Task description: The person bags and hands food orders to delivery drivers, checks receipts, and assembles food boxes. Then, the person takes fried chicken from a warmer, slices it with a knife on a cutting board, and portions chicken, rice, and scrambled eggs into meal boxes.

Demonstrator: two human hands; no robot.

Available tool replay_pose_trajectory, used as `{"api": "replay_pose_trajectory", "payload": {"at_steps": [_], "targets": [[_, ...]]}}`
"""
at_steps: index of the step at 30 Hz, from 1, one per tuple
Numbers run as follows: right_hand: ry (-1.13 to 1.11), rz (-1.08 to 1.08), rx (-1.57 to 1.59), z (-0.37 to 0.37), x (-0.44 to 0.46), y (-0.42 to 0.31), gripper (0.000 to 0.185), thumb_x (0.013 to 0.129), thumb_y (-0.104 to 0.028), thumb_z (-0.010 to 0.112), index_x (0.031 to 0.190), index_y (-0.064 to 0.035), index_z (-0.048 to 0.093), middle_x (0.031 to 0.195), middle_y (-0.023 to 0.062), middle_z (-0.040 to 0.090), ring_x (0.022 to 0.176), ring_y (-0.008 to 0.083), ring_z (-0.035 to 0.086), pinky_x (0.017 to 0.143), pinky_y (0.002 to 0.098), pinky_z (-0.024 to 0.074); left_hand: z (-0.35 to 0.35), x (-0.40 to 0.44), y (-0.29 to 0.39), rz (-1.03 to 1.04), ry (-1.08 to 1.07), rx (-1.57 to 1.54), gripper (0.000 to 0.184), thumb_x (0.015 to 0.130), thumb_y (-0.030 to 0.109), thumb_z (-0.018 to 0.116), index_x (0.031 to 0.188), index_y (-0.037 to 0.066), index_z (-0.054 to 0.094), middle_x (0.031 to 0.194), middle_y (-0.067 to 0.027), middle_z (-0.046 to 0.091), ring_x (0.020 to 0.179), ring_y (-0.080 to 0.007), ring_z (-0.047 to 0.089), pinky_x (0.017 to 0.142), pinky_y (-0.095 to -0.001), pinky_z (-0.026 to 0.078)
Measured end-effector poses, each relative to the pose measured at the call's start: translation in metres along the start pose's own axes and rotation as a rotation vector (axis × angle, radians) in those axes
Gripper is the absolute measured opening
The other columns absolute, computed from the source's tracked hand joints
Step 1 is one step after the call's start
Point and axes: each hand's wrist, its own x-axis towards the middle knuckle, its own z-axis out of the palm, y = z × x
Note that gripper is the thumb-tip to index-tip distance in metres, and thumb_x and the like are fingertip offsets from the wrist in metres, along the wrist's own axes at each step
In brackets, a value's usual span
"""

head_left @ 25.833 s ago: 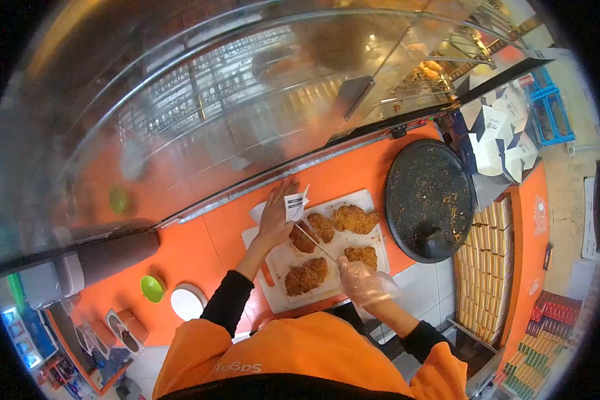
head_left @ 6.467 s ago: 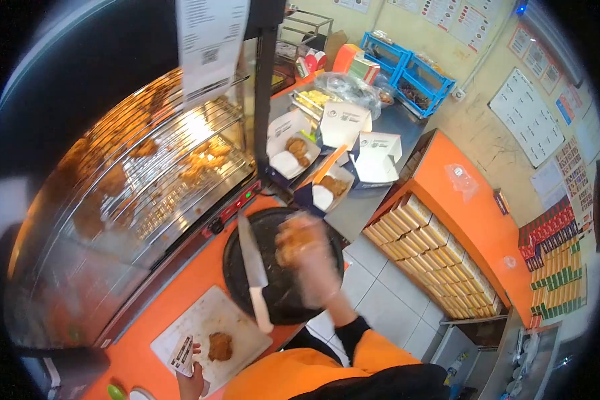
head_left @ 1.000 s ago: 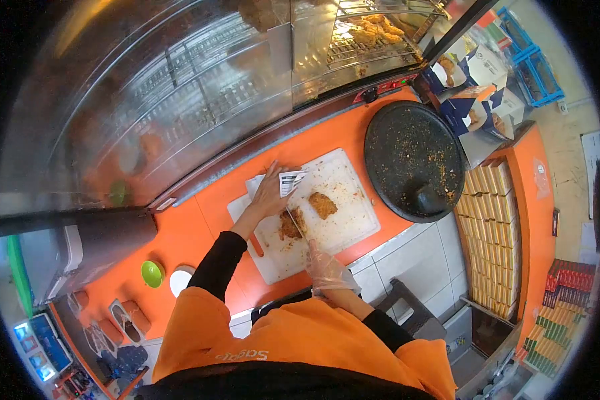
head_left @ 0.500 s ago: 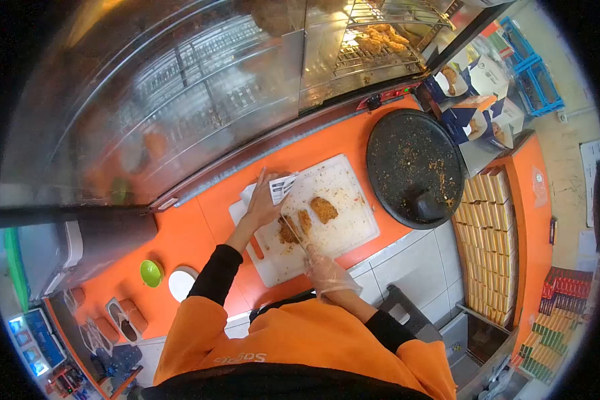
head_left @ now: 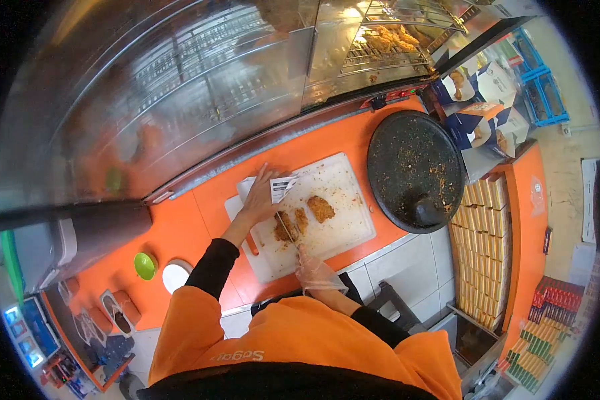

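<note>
My left hand [head_left: 260, 199] is bare, with its fingers closed on a white printed paper packet [head_left: 282, 189] at the far left of the white cutting board [head_left: 340, 240]. In a clear plastic glove, my right hand [head_left: 317, 272] grips a knife [head_left: 288, 229] by its handle at the board's near edge. The blade lies across a piece of breaded fried chicken [head_left: 282, 227]. Just right of the blade is a narrow strip of chicken [head_left: 301, 219], and a larger piece [head_left: 321, 209] sits apart beyond it. Crumbs are scattered over the board.
A round black pan [head_left: 413, 160] with crumbs stands right of the board. Behind the counter is a glass warming cabinet [head_left: 373, 60] with fried chicken. A green bowl [head_left: 145, 265] and a white round lid [head_left: 177, 275] sit at the left; stacked boxes [head_left: 480, 240] fill a shelf.
My right hand and the knife have shifted slightly left, bringing the blade over the left chicken piece. My left hand keeps hold of the paper packet. The camera view has tilted a little.
</note>
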Motion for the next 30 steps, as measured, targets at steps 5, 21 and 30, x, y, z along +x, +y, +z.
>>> {"api": "replay_pose_trajectory", "payload": {"at_steps": [5,21,30], "targets": [[-0.018,-0.133,-0.064,-0.034,0.007,0.012,0.033,0.084,-0.018,0.049,0.113,-0.0041,0.049,0.078,0.0171,0.061,0.07,0.0315,0.06,0.063,0.0414,0.045,0.003,0.002,0.007,-0.112,0.131,0.047,0.038,0.084,0.023,0.051,0.118,0.007,0.051,0.12,-0.0177,0.047,0.122,-0.0314,0.033,0.109,-0.0435,0.014],[0.136,-0.079,0.118,-0.06,0.022,0.086,0.029,0.083,-0.024,0.051,0.111,-0.0149,0.05,0.071,0.0119,0.061,0.065,0.0301,0.06,0.057,0.0413,0.0452,0.03,0.06,0.038,-0.122,0.342,-0.064,0.031,0.081,0.016,0.054,0.11,0.004,0.056,0.109,-0.0169,0.051,0.114,-0.0341,0.039,0.107,-0.0473,0.017],[-0.079,0.173,0.164,-0.084,0.023,0.056,0.037,0.085,-0.028,0.045,0.121,-0.0199,0.045,0.078,0.0139,0.062,0.071,0.0328,0.061,0.06,0.0434,0.0469,0.025,0.077,0.033,-0.007,0.208,0.004,0.033,0.082,0.017,0.053,0.113,0.008,0.055,0.112,-0.0158,0.051,0.115,-0.0345,0.039,0.107,-0.0467,0.018]]}}
